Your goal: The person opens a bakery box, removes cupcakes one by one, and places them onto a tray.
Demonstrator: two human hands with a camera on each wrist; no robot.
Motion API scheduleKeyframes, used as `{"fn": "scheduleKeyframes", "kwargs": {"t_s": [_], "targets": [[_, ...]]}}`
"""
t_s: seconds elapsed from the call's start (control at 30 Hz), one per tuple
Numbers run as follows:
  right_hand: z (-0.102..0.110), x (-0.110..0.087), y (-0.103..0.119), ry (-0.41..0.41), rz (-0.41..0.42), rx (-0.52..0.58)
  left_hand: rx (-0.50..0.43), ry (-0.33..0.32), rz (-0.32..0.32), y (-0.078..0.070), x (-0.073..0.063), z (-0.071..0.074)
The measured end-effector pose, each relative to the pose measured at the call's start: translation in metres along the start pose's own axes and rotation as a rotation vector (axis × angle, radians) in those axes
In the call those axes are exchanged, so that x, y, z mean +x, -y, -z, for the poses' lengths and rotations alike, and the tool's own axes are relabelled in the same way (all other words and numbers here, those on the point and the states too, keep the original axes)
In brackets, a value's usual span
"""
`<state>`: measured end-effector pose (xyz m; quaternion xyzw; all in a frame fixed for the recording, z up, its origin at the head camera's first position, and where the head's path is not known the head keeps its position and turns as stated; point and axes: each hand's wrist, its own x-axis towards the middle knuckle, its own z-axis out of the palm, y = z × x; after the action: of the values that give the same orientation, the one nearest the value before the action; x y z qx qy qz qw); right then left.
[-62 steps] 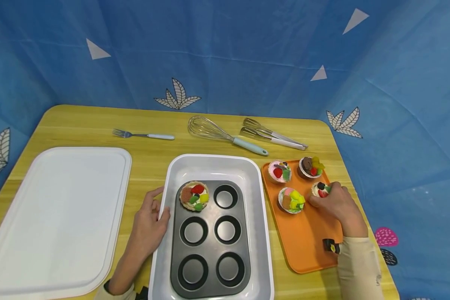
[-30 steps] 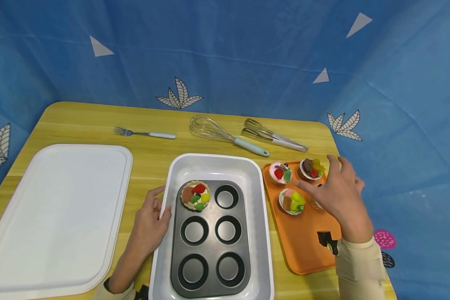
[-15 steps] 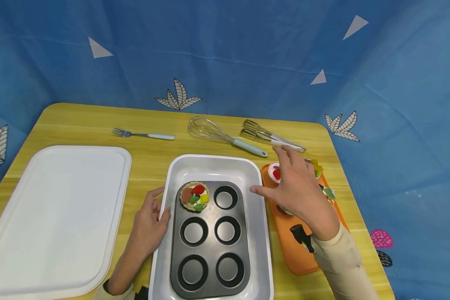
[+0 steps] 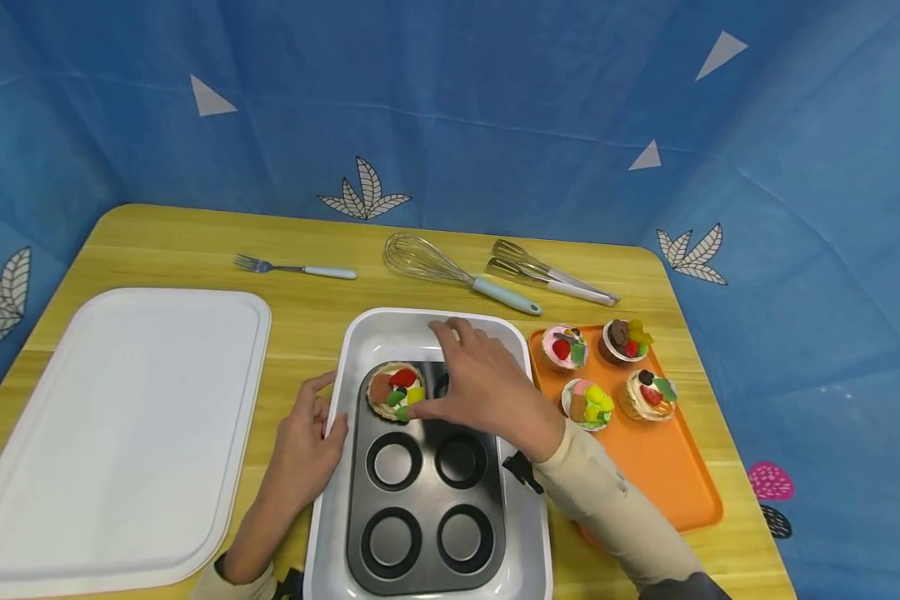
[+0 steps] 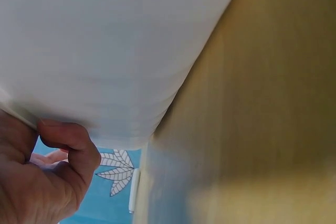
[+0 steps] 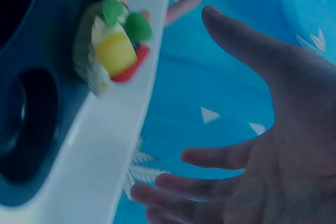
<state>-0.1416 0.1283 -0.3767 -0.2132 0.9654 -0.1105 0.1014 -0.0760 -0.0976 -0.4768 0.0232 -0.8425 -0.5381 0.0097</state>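
My left hand [image 4: 307, 450] grips the left rim of a deep white tray [image 4: 318, 542], thumb over the edge and fingers outside; its curled fingers [image 5: 71, 140] show in the left wrist view. Inside the tray lies a dark six-cup muffin tin [image 4: 429, 500]. A fruit-topped tart [image 4: 395, 390] sits in its upper-left cup. Over the upper right of the tin hovers my right hand [image 4: 487, 383], fingers spread and holding nothing, thumb tip overlapping the tart's lower right edge in the head view. In the right wrist view, the tart [image 6: 113, 51] is apart from the open right hand [image 6: 252, 129].
At right, an orange tray [image 4: 652, 467] bears several toy cupcakes, including a strawberry-topped one [image 4: 648, 395]. A whisk [image 4: 457, 275], tongs [image 4: 551, 271] and a fork [image 4: 292, 267] lie along the back. A white board [image 4: 120, 442] lies at left.
My right hand lets go of the strawberry-topped cupcake on the orange tray, opens, and moves left over the muffin tin. My left hand stays on the white tray's rim.
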Motion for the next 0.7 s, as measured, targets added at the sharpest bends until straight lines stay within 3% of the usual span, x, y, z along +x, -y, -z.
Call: {"fn": "scheduleKeyframes", "kwargs": {"t_s": [0.4,0.7], "targets": [[-0.034,0.028,0.021,0.131,0.045,-0.051,0.042,0.007,0.005,-0.001,0.002,0.001],[-0.049,0.035,0.028,0.145,0.064,-0.111,0.035,0.003,0.001,-0.001,0.001,0.001]]}}
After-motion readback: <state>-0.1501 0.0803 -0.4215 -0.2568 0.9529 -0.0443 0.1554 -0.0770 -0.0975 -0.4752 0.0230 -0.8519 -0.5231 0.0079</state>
